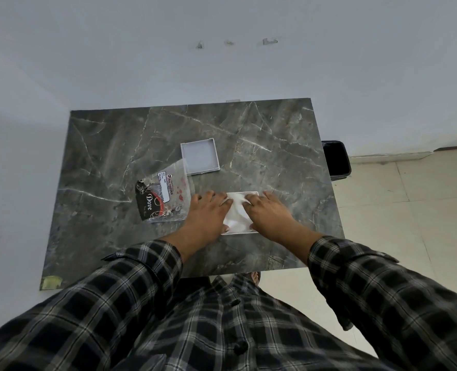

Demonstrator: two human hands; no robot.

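Squarely at near side of bench (275, 145): left hand (208, 210) and right hand (269, 212) press white tissue stack (236, 214) into shallow white box (242, 193); grip of each spread flat on tissue, pinching nothing; stack lies between hands, under fingertips. Lid (200, 159) rests beyond box, up and to left, apart from it; left hand nearer, likely one to fetch it. Clear tissue wrapper (163, 196) just beside left hand.

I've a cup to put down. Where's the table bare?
Free: the table's far strip behind the white lid, the right side beyond the right hand, the left edge beyond the tissue packet. Crowded: the near middle, with the left hand also at the white box.
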